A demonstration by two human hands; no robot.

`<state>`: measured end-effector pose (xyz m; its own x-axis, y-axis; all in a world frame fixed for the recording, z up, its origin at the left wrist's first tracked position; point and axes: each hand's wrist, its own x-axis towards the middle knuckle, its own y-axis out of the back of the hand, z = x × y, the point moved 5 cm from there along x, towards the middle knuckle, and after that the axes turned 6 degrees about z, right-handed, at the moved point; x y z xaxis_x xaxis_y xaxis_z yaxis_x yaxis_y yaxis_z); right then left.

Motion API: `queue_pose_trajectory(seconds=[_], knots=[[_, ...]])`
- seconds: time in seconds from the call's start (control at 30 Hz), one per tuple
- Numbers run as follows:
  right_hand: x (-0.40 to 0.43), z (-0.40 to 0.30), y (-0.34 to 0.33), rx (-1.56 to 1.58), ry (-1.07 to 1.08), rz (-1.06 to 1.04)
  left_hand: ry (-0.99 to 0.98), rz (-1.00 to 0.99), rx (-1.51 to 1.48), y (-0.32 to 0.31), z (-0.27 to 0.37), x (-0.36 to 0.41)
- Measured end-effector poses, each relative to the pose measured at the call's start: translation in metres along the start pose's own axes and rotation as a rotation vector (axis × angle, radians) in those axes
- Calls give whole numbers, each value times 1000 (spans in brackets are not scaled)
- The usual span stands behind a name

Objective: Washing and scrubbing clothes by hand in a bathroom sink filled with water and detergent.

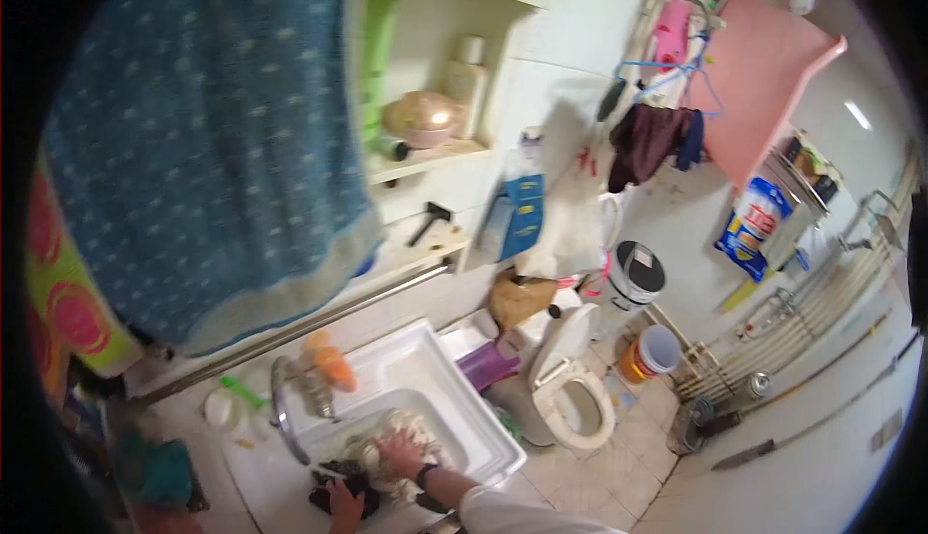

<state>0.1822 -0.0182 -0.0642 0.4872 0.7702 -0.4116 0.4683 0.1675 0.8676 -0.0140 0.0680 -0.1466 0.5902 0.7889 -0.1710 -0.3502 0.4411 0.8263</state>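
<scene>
A white sink point(500, 454) with a rectangular basin lies before me. My right hand point(401, 453), with a black band on its wrist, presses into a bunched white cloth point(417, 429) in the basin. To its left, my left hand point(344, 501) grips a black cloth point(366, 487) by the sink's near side. A curved chrome faucet point(283, 407) arches over from the left, and a pale streak like running water falls from its spout onto the black cloth. The cloths partly hide my fingertips.
Behind the basin sits an orange plastic item point(335, 369). A green-handled brush point(243, 393) lies left of the faucet. A blue towel point(217, 157) hangs at the upper left, above a metal rail point(290, 335). Right of the sink are a toilet point(576, 403) and a bucket point(658, 351).
</scene>
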Motion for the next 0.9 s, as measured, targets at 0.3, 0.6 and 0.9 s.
queue_pose_trajectory(seconds=[0.3, 0.6, 0.9], knots=[[25, 2, -61, -11, -72, -161, 13, -377, 44, 31, 61, -23], [34, 22, -47, 270, 76, 56, -163, -283, 29, -1, 42, -15], [40, 15, 15, 817, 181, 122, -626, -152, 82, -54, -17, 11]])
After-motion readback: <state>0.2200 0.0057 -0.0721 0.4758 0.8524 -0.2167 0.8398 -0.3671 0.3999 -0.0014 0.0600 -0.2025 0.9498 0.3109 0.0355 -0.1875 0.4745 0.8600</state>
